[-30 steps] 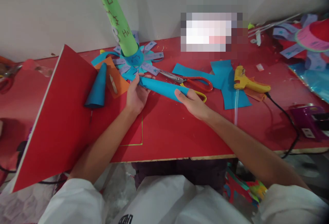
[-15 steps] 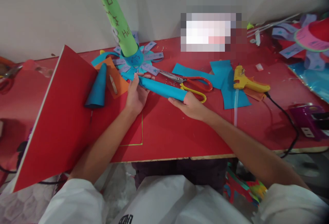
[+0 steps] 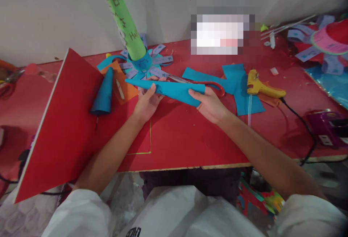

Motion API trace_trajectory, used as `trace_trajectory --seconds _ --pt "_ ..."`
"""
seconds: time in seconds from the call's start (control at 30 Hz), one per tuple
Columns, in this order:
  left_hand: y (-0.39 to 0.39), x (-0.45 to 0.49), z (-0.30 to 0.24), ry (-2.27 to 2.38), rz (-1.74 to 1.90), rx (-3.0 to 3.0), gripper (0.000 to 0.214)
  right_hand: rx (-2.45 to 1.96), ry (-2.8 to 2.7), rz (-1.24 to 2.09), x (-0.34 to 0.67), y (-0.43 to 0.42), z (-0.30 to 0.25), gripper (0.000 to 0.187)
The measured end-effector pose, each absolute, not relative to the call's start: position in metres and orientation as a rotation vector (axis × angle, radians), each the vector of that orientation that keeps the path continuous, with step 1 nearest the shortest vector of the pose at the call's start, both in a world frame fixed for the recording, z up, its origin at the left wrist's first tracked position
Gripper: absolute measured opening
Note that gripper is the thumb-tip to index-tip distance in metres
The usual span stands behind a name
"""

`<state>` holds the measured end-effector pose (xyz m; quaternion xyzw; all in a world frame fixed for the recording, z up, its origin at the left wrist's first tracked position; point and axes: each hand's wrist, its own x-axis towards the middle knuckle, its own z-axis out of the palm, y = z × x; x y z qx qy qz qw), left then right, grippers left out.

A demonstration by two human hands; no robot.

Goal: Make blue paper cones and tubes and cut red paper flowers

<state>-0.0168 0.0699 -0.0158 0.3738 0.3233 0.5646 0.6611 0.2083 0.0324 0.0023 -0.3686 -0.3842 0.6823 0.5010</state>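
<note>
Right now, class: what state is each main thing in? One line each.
Held cone: rolled, wide end right.
Left hand: holding it nearer the tip.
Right hand: gripping its wide end.
Other cone: rolled, set down.
Scissors: lying, partly hidden.
Glue gun: set down, power unclear.
Blue paper: flat, unrolled.
Green tube: written on, top out of view.

held cone (image 3: 175, 91) – matt, smooth ppr, glue gun (image 3: 268, 90) – plas., far-rt blue sheet (image 3: 328, 84) glossy

Red table (image 3: 206, 142): scissors (image 3: 216, 83), blue paper pieces (image 3: 241, 84), purple box (image 3: 322, 128) lying on top.
</note>
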Motion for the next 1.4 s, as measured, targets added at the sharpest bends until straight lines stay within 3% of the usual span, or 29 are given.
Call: trace_trajectory --seconds 0.1,0.2,0.3,0.5,0.7,0.77,0.9,0.97,1.2,1.4 --pt "0.074 -0.017 -0.021 0.780 1.335 0.843 0.052 -0.926 -1.002 1.520 0.212 0.038 -0.001 0.047" --pt "0.078 -0.016 -0.025 0.805 1.437 0.841 0.053 -1.039 -1.113 1.164 0.220 0.041 -0.005 0.058" --pt "0.079 -0.016 -0.024 0.844 1.491 0.823 0.056 -1.074 -1.104 0.946 0.228 0.044 -0.004 0.056" --pt "0.067 -0.014 -0.015 0.881 1.270 0.874 0.056 -0.985 -1.105 1.151 0.226 0.045 -0.001 0.054" --pt "0.053 -0.001 -0.006 0.816 1.127 1.000 0.055 -0.895 -1.394 1.300 0.204 0.031 -0.007 0.038" --pt "0.050 0.001 -0.007 0.821 1.086 1.051 0.056 -0.903 -1.487 1.196 0.200 0.027 -0.009 0.031" --pt "0.048 -0.001 -0.015 0.871 1.012 1.181 0.063 -0.902 -1.784 0.685 0.200 0.019 -0.010 0.014" --pt "0.048 -0.002 -0.020 0.884 1.005 1.331 0.069 -0.868 -1.896 0.525 0.201 0.016 -0.011 0.014" --pt "0.052 -0.006 -0.030 0.820 0.944 1.630 0.071 -0.685 -2.055 0.440 0.204 0.014 -0.011 0.024" --pt "0.053 -0.007 -0.032 0.821 0.938 1.641 0.074 -0.658 -2.214 0.243 0.205 0.013 -0.005 0.014"
